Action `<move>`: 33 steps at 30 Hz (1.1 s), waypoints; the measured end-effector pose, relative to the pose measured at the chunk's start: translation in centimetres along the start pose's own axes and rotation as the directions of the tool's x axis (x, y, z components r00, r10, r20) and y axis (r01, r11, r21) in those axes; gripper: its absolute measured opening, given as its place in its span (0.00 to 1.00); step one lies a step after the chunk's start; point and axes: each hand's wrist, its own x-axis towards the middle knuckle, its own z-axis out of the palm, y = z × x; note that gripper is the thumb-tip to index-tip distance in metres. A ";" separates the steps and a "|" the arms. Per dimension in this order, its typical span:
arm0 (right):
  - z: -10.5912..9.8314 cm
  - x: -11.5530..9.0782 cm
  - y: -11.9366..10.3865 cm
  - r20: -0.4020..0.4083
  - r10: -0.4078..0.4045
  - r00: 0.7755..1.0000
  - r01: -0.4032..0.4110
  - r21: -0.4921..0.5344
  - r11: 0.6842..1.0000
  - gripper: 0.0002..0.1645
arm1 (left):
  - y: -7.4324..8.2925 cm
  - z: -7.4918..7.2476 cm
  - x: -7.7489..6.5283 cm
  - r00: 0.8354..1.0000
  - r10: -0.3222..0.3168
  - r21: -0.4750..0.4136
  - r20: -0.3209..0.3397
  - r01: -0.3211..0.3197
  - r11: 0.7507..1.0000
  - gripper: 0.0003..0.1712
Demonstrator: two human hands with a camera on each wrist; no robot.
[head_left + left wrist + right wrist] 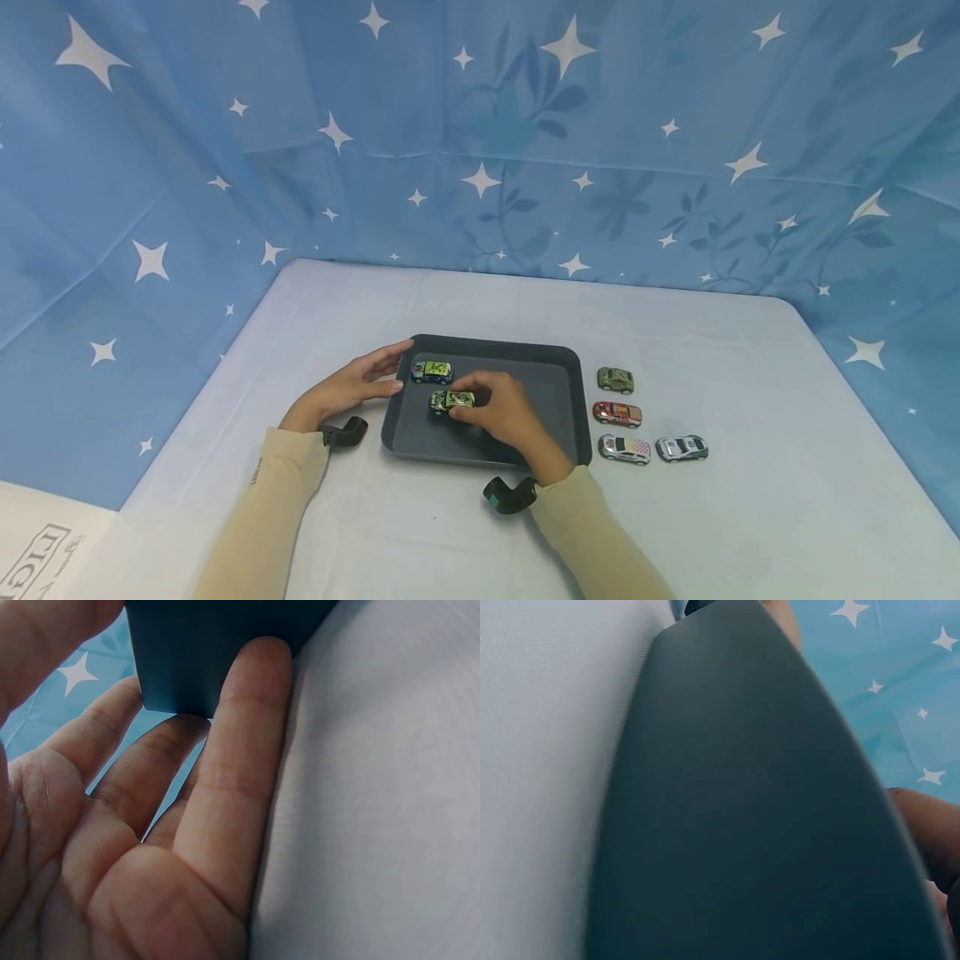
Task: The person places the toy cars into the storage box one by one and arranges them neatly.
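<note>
In the head view my right hand (502,408) pinches a green camouflage toy car (452,402) between thumb and fingers, low over the floor of a dark grey tray (525,392). Just behind it in the tray stands a yellow-green and blue toy car (432,372). My left hand (352,385) rests at the tray's left side, fingers extended along the rim. The left wrist view shows the fingers (232,750) fairly straight against the tray's outer wall (187,652). From the right wrist, the tray's near wall (750,795) hides the car and most of the hand.
Right of the tray on the white-covered table (750,525) are an olive camouflage car (616,380), a red car (617,414), a white patterned car (625,449) and a silver-white car (682,448). A blue star-patterned curtain (450,108) hangs behind the table.
</note>
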 end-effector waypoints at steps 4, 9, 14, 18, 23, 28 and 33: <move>0.4 0.1 -0.1 -0.003 0.011 1.000 -0.011 -0.022 1.000 0.15 | -0.1 0.0 0.1 1.000 0.001 0.000 0.000 -0.001 1.000 0.46; 0.9 0.3 -0.3 -0.004 0.020 1.000 -0.020 -0.038 0.999 0.15 | -0.2 0.0 0.2 1.000 -0.010 0.011 -0.013 0.010 1.000 0.46; 1.4 0.4 -0.6 -0.024 0.005 1.000 -0.006 -0.056 0.998 0.16 | 0.0 0.1 0.1 0.999 -0.024 0.016 -0.022 0.025 1.000 0.46; 1.8 0.7 -0.7 -0.040 -0.005 0.999 0.002 -0.072 0.997 0.16 | 0.1 0.2 0.1 0.999 -0.033 0.021 -0.028 0.033 0.999 0.46; 2.2 1.1 -0.7 -0.049 -0.010 0.999 0.006 -0.096 0.995 0.16 | 0.2 0.3 0.3 0.999 -0.035 0.023 -0.025 0.035 0.999 0.46; 2.7 1.3 -1.0 -0.054 -0.001 0.999 -0.006 -0.136 0.991 0.16 | 0.1 0.2 0.3 0.999 -0.029 0.026 -0.017 0.029 0.999 0.46; 3.2 1.5 -1.5 -0.075 -0.003 0.997 -0.011 -0.183 0.983 0.16 | 0.1 0.1 0.2 1.000 -0.009 0.017 -0.005 0.009 1.000 0.46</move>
